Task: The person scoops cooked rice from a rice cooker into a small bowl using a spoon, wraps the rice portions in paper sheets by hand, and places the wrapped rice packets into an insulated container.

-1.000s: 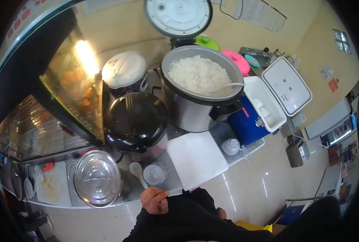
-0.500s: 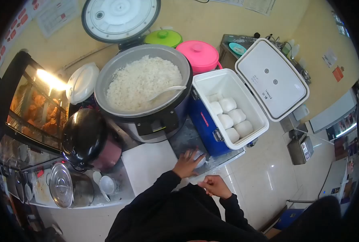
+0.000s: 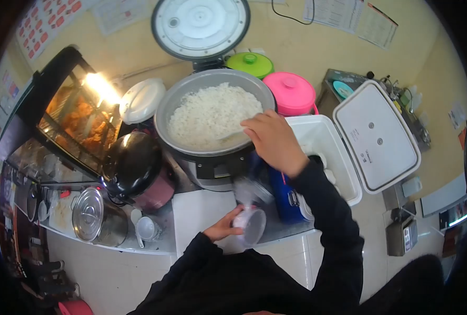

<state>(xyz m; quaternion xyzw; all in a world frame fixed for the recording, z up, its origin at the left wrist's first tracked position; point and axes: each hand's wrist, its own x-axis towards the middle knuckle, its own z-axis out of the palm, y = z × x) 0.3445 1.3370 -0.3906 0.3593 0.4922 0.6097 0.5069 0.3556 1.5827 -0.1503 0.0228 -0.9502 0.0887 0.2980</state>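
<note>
Nearest, close to the front edge of the counter [image 3: 165,218]: pinched between thumb and fingers of the left hand [image 3: 224,227], a clear cup [image 3: 252,227], tilted. Just beyond it, clear plastic [image 3: 252,190], too blurred to identify. Next to that hand, a white board [image 3: 196,210] flat on the counter. Well off to the left, a small cup [image 3: 146,229], a white scoop [image 3: 136,216] and a lidded steel pot [image 3: 112,226].

Farther in, reaching over the rim of the large rice cooker [image 3: 207,178] with the right hand [image 3: 273,137], with fingers bent and near one another, at the rice spoon [image 3: 232,135]. Cannot tell whether pinching its handle, hidden under the fingers. Beneath the spoon, heaped white rice [image 3: 212,113]. Left of the cooker, a black-lidded pot [image 3: 133,160]; to the right, partly behind the sleeve, an open blue cooler [image 3: 283,197].

Beyond, near each other, a pink lid [image 3: 291,92] and a green lid [image 3: 250,64]. Farthest, papers [image 3: 370,23] on the wall.
</note>
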